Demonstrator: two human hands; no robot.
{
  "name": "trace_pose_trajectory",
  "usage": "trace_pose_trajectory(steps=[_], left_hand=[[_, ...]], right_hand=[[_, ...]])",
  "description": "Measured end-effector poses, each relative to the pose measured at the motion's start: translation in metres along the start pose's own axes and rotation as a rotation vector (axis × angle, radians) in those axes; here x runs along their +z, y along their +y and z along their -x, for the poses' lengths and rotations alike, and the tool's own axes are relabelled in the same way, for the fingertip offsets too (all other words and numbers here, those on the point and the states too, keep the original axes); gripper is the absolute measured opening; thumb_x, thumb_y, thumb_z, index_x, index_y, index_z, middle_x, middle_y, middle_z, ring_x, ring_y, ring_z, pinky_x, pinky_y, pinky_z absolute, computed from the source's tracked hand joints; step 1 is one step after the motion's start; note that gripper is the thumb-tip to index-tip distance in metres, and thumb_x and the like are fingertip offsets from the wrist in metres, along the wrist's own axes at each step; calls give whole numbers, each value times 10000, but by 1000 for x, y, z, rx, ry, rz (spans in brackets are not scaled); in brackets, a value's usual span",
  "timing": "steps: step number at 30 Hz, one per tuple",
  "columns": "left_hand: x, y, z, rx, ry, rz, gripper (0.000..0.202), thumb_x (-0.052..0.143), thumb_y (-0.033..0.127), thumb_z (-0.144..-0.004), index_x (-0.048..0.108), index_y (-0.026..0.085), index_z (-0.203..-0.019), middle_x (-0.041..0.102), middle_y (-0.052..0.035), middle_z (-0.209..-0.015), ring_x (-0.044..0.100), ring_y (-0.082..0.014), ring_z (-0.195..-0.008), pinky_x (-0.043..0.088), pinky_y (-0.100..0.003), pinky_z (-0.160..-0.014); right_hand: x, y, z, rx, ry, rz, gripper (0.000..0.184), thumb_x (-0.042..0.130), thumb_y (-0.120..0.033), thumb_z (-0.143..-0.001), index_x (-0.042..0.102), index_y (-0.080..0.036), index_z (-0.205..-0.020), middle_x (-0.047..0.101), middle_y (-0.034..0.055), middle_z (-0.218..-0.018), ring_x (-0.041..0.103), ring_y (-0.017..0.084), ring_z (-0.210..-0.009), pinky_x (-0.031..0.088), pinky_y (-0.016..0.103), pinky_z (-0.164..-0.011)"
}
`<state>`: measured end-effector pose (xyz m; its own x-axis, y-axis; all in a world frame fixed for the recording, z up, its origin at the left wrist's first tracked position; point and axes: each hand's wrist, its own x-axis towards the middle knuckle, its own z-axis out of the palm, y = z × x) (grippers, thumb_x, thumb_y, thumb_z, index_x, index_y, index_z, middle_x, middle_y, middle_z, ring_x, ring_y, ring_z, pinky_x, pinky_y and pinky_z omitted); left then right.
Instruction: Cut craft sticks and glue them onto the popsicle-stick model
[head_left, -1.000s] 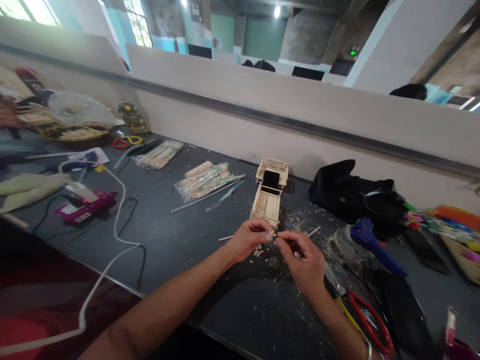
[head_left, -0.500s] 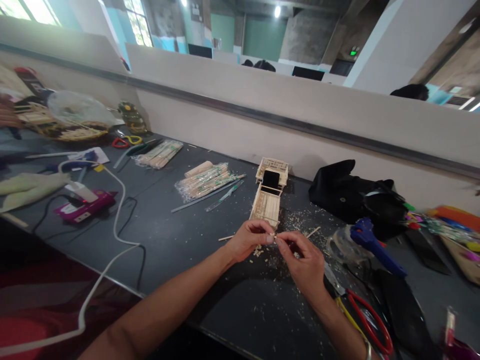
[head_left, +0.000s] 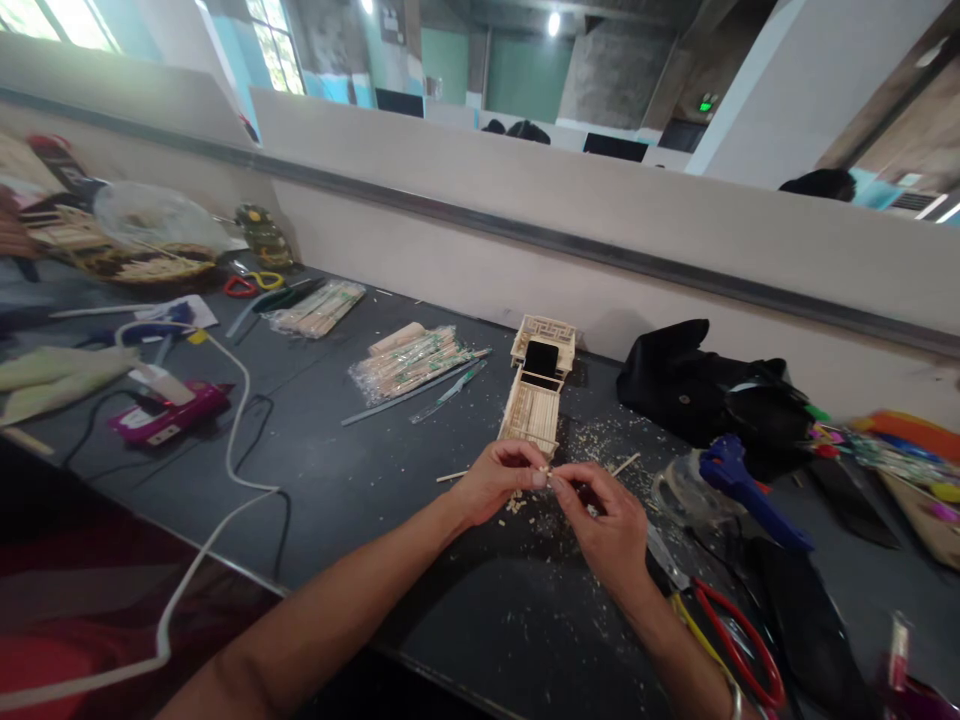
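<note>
A smooth, dark grey worktop [head_left: 337, 430] runs up to a pale partition, strewn with wood crumbs [head_left: 600, 440]. Nearest, at lower right, the red, looped handle of a pair of scissors [head_left: 739, 645] shows, partly covered by the right forearm. The left hand [head_left: 495, 483] and right hand [head_left: 611, 515] meet at the fingertips, thumbs and forefingers pinching a tiny pale piece [head_left: 547, 472] between them; the fingers hide most of its shape. Just beyond lies a model of thin wooden sticks [head_left: 536, 410], its near end partly covered by the left hand. It has a flat, slatted bed, a lattice at the far end and a smooth black rectangle [head_left: 541, 358] between. To the right, a blue plastic glue gun [head_left: 739, 490] leans over a clear, rounded object [head_left: 690, 490] too indistinct to name. Left of the model, bundled wooden sticks [head_left: 420, 360] lie in crinkled clear wrapping. Farther back, a limp black fabric bag [head_left: 667, 380] slumps by the partition [head_left: 450, 210]. At the left edge, another person's hand [head_left: 13, 230] is blurred and cut off.
</note>
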<state>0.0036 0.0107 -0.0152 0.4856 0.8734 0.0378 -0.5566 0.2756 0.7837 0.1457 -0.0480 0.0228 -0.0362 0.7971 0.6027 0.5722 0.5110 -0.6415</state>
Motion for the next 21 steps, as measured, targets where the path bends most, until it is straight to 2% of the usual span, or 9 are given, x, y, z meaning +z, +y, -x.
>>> trace_pose_trajectory(steps=[8, 17, 21], left_hand=[[-3, -4, -2, -4, 34, 75, 333, 951, 317, -427, 723, 150, -603, 636, 14, -618, 543, -97, -602, 381, -240, -631], [-2, -5, -2, -18, 3, -3, 332, 944, 320, -454, 710, 137, -603, 604, 17, -617, 518, -94, -606, 375, -243, -629], [-3, -3, -2, -24, -40, -40, 365, 942, 345, -457, 734, 142, -677, 570, 28, -608, 488, -85, -592, 363, -237, -614]], right_hand=[[1, 1, 0, 2, 22, -1, 61, 630, -247, -869, 679, -226, -840, 677, -17, -689, 608, 123, -556, 489, 221, -511], [-1, -1, -1, -6, 8, 9, 107, 606, -220, -874, 668, -221, -787, 674, -18, -676, 587, 114, -540, 467, 216, -502], [-3, -1, -3, 19, 8, 11, 114, 612, -231, -865, 664, -221, -765, 676, -18, -671, 578, 115, -536, 463, 220, -510]])
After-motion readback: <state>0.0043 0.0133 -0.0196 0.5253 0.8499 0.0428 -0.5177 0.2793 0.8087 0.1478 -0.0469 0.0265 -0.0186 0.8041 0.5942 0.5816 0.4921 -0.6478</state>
